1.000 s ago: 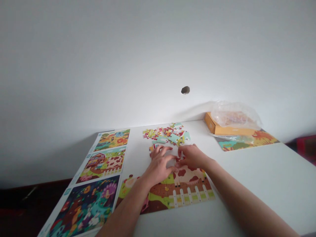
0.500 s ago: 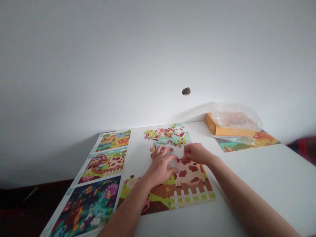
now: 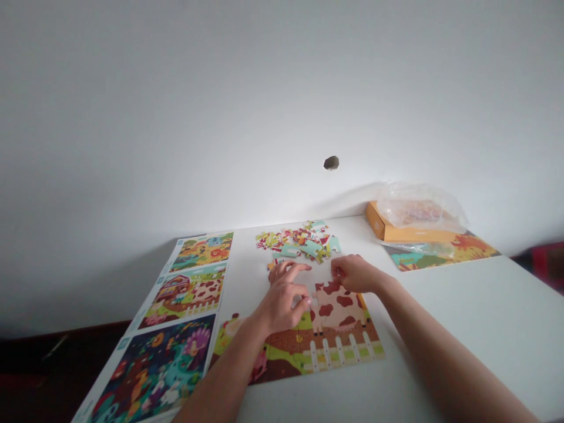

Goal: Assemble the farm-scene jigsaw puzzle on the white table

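As the hands draw apart from where they were a moment ago, the right hand (image 3: pixel 356 274) has slid toward the top right of the partly built farm jigsaw puzzle (image 3: pixel 328 346), its fingers curled down at the cow's upper edge; whether it's pinching a piece, I can't tell from here. The left hand (image 3: pixel 282 302) sits half open just left of the cow (image 3: pixel 337 308), fingers spread and gripping nothing visible. Beyond the puzzle lies a heap of loose jigsaw pieces (image 3: pixel 297 242). Further back and to the right of the puzzle, an orange cardboard box (image 3: pixel 409 233) carries a clear plastic bag (image 3: pixel 418 205), with something pale and blurred inside, and the box sits on a printed picture sheet (image 3: pixel 440 252). Left of the puzzle runs a strip of three illustrated panels (image 3: pixel 176 317). Everything's on a white table (image 3: pixel 484 311), against a white wall (image 3: pixel 220 117) marked by a dark chip (image 3: pixel 331 163).
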`<state>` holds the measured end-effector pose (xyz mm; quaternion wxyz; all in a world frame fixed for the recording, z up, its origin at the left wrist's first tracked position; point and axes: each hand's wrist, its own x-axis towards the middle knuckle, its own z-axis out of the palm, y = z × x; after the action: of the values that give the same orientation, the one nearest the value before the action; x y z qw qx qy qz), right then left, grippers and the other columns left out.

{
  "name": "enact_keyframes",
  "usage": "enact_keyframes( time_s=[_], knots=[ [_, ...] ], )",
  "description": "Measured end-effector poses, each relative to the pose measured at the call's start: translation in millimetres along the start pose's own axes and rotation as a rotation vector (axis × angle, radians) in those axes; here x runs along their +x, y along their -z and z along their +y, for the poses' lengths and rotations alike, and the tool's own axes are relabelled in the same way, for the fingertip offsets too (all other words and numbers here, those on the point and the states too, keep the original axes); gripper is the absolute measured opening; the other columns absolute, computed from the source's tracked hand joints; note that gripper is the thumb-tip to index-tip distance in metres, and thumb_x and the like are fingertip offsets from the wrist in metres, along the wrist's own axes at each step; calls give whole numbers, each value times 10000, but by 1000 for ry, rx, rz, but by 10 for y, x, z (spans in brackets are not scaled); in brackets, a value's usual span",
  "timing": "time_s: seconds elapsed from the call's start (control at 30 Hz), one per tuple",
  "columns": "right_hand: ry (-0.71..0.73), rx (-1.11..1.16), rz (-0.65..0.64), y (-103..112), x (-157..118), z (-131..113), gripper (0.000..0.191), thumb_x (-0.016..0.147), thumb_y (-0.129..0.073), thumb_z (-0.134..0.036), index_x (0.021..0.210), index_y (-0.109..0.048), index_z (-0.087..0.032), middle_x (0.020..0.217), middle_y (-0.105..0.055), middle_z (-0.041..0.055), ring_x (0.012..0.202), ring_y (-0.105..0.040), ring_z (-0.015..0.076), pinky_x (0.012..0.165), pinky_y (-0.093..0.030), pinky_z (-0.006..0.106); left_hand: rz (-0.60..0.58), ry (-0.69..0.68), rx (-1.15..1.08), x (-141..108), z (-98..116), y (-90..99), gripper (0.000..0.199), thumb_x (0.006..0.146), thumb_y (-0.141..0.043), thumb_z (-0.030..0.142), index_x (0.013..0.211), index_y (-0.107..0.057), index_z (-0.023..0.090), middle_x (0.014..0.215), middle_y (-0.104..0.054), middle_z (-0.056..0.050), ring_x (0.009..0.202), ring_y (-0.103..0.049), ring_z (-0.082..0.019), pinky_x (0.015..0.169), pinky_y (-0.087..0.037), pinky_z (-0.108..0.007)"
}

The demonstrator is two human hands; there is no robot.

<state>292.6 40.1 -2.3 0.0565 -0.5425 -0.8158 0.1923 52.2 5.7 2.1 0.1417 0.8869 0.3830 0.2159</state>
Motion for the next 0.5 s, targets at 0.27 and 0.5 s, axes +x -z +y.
enact_keyframes(
  time_s=[0.27,0.5],
  knots=[
    [-92,9,-19,18,24,48,81,708,-599,-196,742,-661,-235,797,-707,-7,786,-614,187,714,-328,287,-5,-11,17,7,14,17,175,767,-604,206,629,-712,216,1305,-527,-3,1200,-369,-297,1009,-283,-506],
    [-172,37,-41,12,57,63,82,709,-620,-209,757,-683,-230,823,-708,-9,825,-609,181,796,-307,319,-9,-38,49,12,37,40,163,766,-605,200,639,-707,207,1306,-523,-12,1197,-371,-293,1010,-287,-497]
  ],
)
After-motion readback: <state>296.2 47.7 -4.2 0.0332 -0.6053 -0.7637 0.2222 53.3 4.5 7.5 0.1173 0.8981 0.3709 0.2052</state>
